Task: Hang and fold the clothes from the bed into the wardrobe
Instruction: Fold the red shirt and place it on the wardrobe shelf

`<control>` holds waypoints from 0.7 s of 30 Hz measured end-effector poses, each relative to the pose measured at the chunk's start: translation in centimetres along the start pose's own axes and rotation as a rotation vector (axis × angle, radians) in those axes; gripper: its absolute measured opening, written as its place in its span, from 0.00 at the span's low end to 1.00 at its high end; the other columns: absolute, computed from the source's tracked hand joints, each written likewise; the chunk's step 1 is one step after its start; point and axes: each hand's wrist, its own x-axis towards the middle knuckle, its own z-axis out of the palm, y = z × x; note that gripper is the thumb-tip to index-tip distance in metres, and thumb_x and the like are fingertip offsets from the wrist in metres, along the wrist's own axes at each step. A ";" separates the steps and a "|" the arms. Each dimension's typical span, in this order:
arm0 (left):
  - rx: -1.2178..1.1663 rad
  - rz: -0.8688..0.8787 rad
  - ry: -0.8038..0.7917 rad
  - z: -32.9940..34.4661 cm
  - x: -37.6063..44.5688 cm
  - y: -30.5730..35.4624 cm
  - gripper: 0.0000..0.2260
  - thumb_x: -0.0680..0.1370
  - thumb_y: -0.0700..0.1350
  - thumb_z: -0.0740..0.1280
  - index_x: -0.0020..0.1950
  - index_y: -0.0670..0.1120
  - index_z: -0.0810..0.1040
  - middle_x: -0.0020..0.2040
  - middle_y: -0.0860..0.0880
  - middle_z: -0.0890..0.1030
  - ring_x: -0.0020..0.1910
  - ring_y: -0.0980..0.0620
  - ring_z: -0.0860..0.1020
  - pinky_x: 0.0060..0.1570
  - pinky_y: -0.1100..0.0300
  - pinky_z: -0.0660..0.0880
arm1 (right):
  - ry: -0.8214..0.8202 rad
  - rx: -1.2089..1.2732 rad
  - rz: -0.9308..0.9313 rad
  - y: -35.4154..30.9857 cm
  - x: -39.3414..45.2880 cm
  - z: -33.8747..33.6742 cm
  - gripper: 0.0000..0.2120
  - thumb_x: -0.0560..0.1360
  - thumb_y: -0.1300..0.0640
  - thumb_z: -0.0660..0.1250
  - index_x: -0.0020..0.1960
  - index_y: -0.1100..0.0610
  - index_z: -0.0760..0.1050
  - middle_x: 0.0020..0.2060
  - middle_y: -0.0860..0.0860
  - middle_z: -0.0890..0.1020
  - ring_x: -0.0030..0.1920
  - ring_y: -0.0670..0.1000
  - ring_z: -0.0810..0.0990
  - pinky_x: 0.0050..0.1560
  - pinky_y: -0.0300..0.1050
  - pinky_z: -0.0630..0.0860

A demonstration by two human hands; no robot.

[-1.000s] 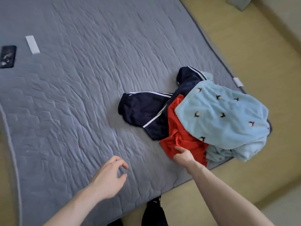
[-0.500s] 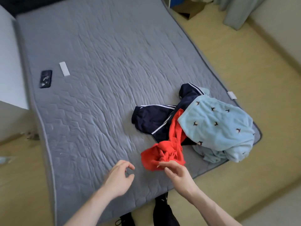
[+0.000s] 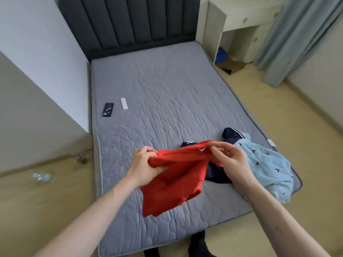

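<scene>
— What do we hold?
— Our left hand [image 3: 143,166] and right hand [image 3: 229,160] each clutch the soft red shirt [image 3: 176,180], lifted over the quilted grey mattress [image 3: 167,101].
— Beyond it?
— At right, crumpled navy trousers [image 3: 229,133] and a fleecy blue blanket [image 3: 267,167]; far left, a flat phone [image 3: 107,109].

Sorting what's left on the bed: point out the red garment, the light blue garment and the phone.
red garment [image 3: 174,184], head view, middle of hanging cloth
light blue garment [image 3: 267,164], head view, patterned top
phone [image 3: 107,109], head view, its middle
</scene>
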 end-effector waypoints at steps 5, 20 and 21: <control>-0.258 -0.104 0.011 -10.8 -3.0 0.9 0.11 0.70 0.46 0.80 0.39 0.49 0.78 0.41 0.47 0.83 0.37 0.54 0.78 0.44 0.52 0.76 | 0.019 -0.133 0.002 -0.4 -1.6 5.0 0.10 0.78 0.69 0.70 0.53 0.57 0.85 0.41 0.51 0.89 0.43 0.46 0.87 0.46 0.36 0.80; -0.054 0.133 -0.033 -24.8 -5.9 1.2 0.18 0.74 0.42 0.70 0.56 0.63 0.73 0.52 0.55 0.83 0.47 0.58 0.81 0.49 0.59 0.77 | -0.340 -0.665 -0.125 -3.7 -2.2 19.9 0.07 0.76 0.61 0.69 0.39 0.59 0.76 0.30 0.47 0.78 0.32 0.45 0.75 0.42 0.53 0.77; 0.014 0.124 -0.016 -25.4 -6.0 0.1 0.19 0.75 0.44 0.71 0.58 0.64 0.71 0.55 0.56 0.82 0.50 0.59 0.80 0.51 0.59 0.75 | -0.323 -0.644 -0.130 -4.4 -2.0 19.6 0.08 0.76 0.63 0.68 0.38 0.57 0.76 0.29 0.45 0.77 0.30 0.44 0.75 0.39 0.50 0.75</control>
